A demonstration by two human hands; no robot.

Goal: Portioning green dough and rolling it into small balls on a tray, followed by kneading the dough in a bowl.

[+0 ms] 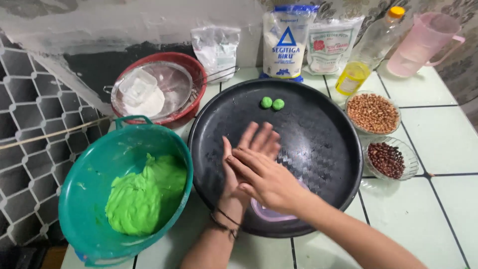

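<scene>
My left hand (251, 142) and my right hand (266, 179) are pressed palm to palm over the near part of a round black tray (323, 129), the right lying across the left. Whatever sits between the palms is hidden. Two small green dough balls (272, 103) rest side by side at the tray's far edge. A teal basin (82, 199) to the left holds a big lump of bright green dough (144, 197). Part of a small clear purple-rimmed dish (271, 214) shows under my right wrist.
Right of the tray stand a glass bowl of pale peanuts (373, 113) and a glass bowl of dark red beans (387, 159). Behind are two flour bags (286, 42), an oil bottle (368, 50), a pink jug (425, 42) and a red bowl with a sieve (157, 89).
</scene>
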